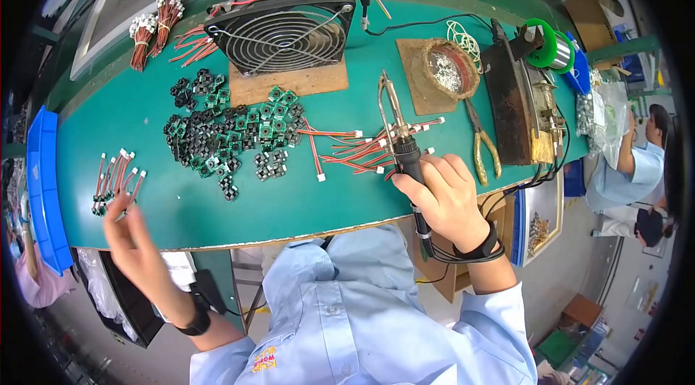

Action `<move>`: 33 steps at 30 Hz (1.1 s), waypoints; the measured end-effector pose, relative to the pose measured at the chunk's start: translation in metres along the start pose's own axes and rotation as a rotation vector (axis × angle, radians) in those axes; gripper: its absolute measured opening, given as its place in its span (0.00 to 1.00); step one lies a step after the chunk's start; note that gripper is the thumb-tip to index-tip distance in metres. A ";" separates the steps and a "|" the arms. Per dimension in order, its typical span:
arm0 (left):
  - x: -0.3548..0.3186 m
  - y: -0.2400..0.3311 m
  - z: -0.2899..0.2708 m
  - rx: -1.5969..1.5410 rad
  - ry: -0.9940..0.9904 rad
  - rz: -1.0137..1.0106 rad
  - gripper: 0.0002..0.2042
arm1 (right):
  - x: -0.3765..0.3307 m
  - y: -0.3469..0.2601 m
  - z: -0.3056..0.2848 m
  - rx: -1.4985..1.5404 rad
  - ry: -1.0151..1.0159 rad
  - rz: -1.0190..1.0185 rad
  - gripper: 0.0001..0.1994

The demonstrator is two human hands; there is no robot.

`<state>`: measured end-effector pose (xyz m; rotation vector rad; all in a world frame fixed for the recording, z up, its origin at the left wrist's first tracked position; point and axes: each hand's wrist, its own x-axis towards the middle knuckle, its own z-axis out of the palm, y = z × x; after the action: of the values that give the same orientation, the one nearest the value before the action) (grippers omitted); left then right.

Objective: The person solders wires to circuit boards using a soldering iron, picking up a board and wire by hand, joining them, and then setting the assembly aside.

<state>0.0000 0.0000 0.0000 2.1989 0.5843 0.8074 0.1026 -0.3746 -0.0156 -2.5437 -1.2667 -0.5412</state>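
Observation:
My right hand (450, 193) is wrapped round the black handle of a soldering iron (407, 157), its metal tip pointing up and away over the bench. My left hand (137, 244) is at the near left edge, slightly blurred, fingers loosely bent and apart, with nothing visible in them. Just beyond it lies a group of small boards with red wires and white plugs (116, 175). A heap of small green and black circuit boards (210, 135) covers the middle of the bench. Between heap and iron lie loose red wires with white connectors (355, 151).
A black fan (282, 41) stands at the back on a wooden board. Wire bundles (156, 27) lie back left, beyond a blue tray (43, 182). On the right are a round solder pot (452, 70), yellow-handled pliers (481, 146), a dark metal box (507, 99) and a green solder spool (550, 48).

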 end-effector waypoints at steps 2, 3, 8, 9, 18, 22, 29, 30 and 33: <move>-0.019 0.051 0.025 0.004 -0.236 0.110 0.09 | 0.001 0.003 -0.002 0.016 -0.006 -0.019 0.18; -0.030 0.072 0.036 0.006 -0.372 0.178 0.09 | 0.000 0.006 -0.004 0.024 -0.011 -0.031 0.17; -0.060 0.105 0.078 -0.254 -0.738 0.247 0.09 | -0.003 0.005 0.000 0.063 0.075 0.010 0.16; -0.063 0.108 0.083 -0.249 -0.781 0.278 0.09 | -0.002 0.006 0.000 0.071 0.072 0.011 0.16; -0.073 0.120 0.099 -0.228 -0.836 0.352 0.09 | -0.005 0.007 -0.002 0.116 0.081 0.060 0.17; -0.075 0.129 0.101 -0.325 -0.907 0.091 0.07 | -0.005 -0.016 -0.016 0.273 0.067 0.083 0.17; -0.077 0.119 0.102 -0.470 -1.031 -0.080 0.05 | -0.007 -0.039 -0.010 0.429 0.174 0.059 0.18; -0.076 0.121 0.098 -0.450 -1.015 -0.032 0.04 | -0.008 -0.040 -0.009 0.512 0.161 0.113 0.19; -0.075 0.122 0.096 -0.375 -0.938 0.166 0.04 | -0.008 -0.049 -0.006 0.645 0.172 0.199 0.19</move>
<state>0.0334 -0.1689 0.0106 1.9891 -0.2049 -0.0967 0.0573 -0.3537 -0.0107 -1.9997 -0.9205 -0.2438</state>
